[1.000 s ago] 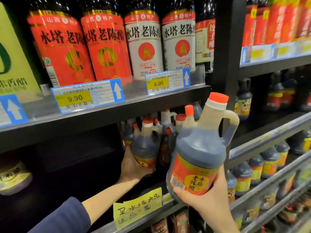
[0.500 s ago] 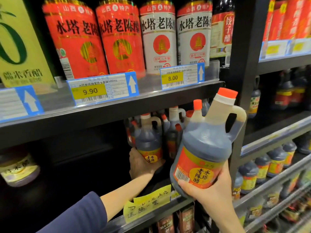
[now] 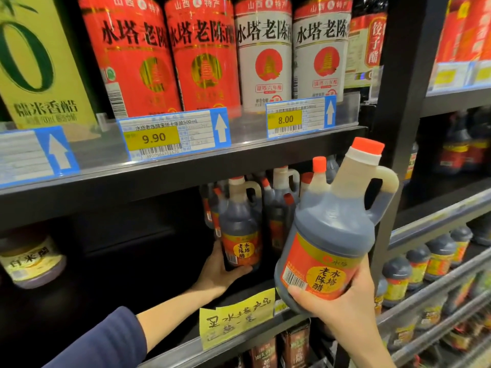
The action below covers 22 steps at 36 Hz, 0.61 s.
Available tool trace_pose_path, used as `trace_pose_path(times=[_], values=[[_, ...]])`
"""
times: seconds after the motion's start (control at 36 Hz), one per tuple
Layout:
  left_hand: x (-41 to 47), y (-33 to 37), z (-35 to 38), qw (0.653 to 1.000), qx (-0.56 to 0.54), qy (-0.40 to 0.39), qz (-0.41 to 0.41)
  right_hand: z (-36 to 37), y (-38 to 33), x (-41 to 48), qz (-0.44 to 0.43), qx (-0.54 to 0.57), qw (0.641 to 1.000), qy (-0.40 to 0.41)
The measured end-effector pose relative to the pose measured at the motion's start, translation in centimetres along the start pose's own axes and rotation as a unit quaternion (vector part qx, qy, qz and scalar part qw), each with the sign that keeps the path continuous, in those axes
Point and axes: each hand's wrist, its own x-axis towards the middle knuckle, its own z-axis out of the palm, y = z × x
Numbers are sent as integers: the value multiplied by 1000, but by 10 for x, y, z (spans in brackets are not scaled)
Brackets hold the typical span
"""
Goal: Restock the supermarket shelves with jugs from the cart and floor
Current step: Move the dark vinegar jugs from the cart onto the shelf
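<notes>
My right hand (image 3: 342, 306) grips the bottom of a dark vinegar jug (image 3: 334, 229) with an orange cap and orange label, held tilted in front of the middle shelf (image 3: 239, 338). My left hand (image 3: 220, 274) reaches into that shelf and holds the base of a smaller-looking jug of the same kind (image 3: 240, 235) standing there. Behind it stand several more jugs (image 3: 281, 205) with orange caps, partly hidden.
The shelf above (image 3: 159, 176) carries tall red and white vinegar bottles (image 3: 202, 57) with price tags 9.90 and 8.00. A yellow handwritten note (image 3: 236, 317) hangs on the middle shelf's edge. A black upright post (image 3: 398, 102) stands right of the jug; more jugs (image 3: 438, 258) fill the right shelves.
The view has drifted so the shelves sit further right and lower. My left hand has slid the shelf jug slightly; my right hand keeps the jug raised.
</notes>
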Motion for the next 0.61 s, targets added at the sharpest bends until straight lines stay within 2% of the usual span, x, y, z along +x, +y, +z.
trace_pose_path(times=[0.19,0.42,0.47,0.56,0.61], values=[[-1,6,18,997,43,59,-27,0,3,0,11,-13,1000,-4],[0,9,15,995,67,59,-34,2,3,-2,18,-5,1000,-9],[2,12,11,997,60,35,-29,3,4,-3,18,-11,1000,-11],[7,23,-3,998,37,-48,-24,4,6,-3,20,-18,1000,-12],[7,36,-14,998,6,-53,-37,2,9,-4,24,-24,999,-12]])
